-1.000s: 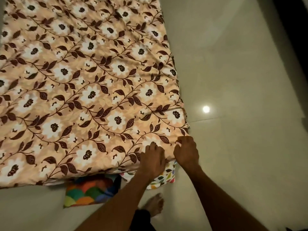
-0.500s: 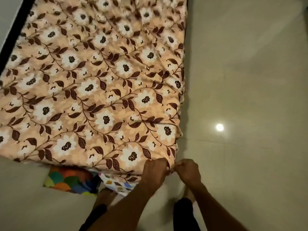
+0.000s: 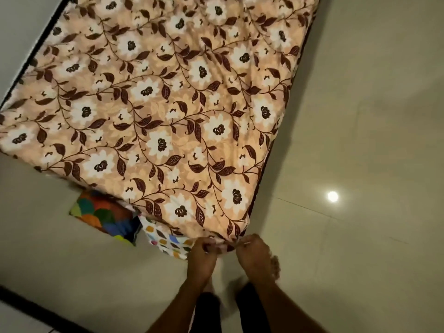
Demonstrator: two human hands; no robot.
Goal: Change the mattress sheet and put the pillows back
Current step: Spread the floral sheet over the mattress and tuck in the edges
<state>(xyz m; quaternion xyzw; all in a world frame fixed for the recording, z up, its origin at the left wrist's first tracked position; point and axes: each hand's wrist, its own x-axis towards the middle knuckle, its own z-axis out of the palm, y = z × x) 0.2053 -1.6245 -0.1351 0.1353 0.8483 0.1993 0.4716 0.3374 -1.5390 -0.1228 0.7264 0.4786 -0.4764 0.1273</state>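
A peach sheet (image 3: 168, 104) with white flowers and brown leaves covers the mattress on the floor. Its near right corner is bunched between my hands. My left hand (image 3: 204, 251) grips the sheet's corner from the left, fingers curled. My right hand (image 3: 252, 251) grips the same corner from the right. Two pillows lie on the floor at the mattress's near edge, partly under the sheet: one with bright multicoloured scales (image 3: 103, 215), one white with coloured leaf shapes (image 3: 165, 241).
Pale tiled floor (image 3: 360, 140) stretches to the right, with a ceiling light's reflection (image 3: 332, 196). A dark strip (image 3: 36, 49) runs along the mattress's far left side, another at the lower left. My bare feet stand just below my hands.
My hands moved from resting flat on the sheet's corner to gripping it and drawing it toward me. The view shifted, so the mattress now sits higher and more tilted.
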